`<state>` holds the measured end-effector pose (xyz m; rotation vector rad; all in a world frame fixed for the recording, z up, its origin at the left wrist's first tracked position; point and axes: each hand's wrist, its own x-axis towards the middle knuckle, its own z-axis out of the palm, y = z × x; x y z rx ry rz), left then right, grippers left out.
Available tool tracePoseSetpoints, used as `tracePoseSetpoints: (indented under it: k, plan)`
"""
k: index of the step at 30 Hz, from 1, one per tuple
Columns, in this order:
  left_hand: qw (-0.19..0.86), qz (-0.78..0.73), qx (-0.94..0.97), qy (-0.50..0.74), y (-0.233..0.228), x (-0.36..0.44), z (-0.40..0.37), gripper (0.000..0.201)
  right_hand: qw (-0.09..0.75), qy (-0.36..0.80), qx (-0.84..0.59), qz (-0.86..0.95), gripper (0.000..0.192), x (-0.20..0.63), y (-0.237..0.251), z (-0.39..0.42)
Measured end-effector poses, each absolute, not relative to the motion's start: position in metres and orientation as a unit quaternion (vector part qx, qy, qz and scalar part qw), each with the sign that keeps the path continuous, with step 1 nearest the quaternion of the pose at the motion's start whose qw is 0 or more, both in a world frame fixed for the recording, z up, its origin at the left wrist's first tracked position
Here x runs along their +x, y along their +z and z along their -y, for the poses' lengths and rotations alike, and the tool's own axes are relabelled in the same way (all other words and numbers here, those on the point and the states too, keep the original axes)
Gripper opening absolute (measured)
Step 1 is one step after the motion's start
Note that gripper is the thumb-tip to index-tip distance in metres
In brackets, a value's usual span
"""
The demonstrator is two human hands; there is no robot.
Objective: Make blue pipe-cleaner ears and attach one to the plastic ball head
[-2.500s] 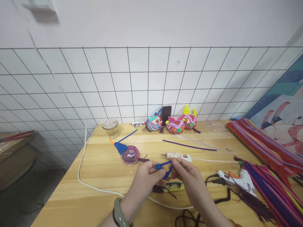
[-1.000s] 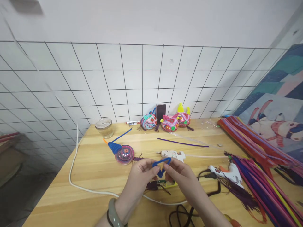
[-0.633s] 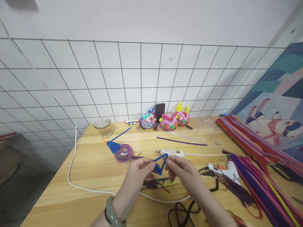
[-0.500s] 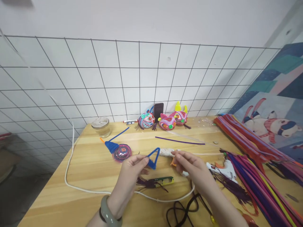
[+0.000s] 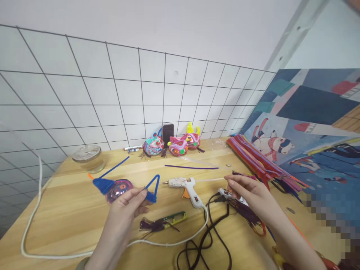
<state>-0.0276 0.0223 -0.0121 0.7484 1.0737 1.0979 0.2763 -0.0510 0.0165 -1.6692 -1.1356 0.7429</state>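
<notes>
Between the thumb and fingers of my left hand (image 5: 128,206) is a blue pipe cleaner (image 5: 154,189), bent into a triangle with a filled lower part. My right hand (image 5: 247,191) hovers right of the white glue gun (image 5: 180,183), its thumb and fingertips pinched together. Whether something small is in that pinch I cannot make out. The glue gun's clear glue stick (image 5: 209,180) runs back toward those fingertips. Beyond my left hand lie a filled blue triangle (image 5: 102,186) with a loose straight tail and a shiny, yarn-wound round piece (image 5: 121,189), partly covered.
Green-handled snips (image 5: 174,217) lie by dark tassels. Black cables (image 5: 206,240) and a white cord (image 5: 59,257) cross the table. Decorated round figures (image 5: 178,146) and a phone (image 5: 168,133) stand at the wall. A glass jar (image 5: 90,161) is at left, pipe cleaner bundles (image 5: 253,155) at right.
My right hand has moved right, away from the glue gun, which now shows fully. My left hand still holds the blue pipe cleaner. The view has turned to the right.
</notes>
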Motion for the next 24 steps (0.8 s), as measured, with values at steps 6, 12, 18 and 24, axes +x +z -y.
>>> tracePoseSetpoints:
  k: [6, 12, 18, 24]
  plan:
    - [0.666, -0.468, 0.334, 0.475, -0.014, -0.026, -0.021, 0.025, 0.348, 0.198, -0.747, 0.53, 0.037, 0.322, 0.017, 0.057]
    - [0.684, -0.473, 0.312, 0.46, -0.013, -0.019, -0.016, 0.025, 0.18, 0.054, -0.824, 0.534, 0.035, 0.389, 0.002, 0.06]
    - [0.683, -0.478, 0.314, 0.454, -0.011, -0.016, -0.014, 0.026, 0.06, 0.011, -0.858, 0.511, 0.023, 0.416, -0.028, 0.059]
    - [0.671, -0.48, 0.311, 0.472, -0.01, -0.012, -0.012, 0.027, 0.001, -0.002, -0.865, 0.503, 0.023, 0.413, -0.042, 0.046]
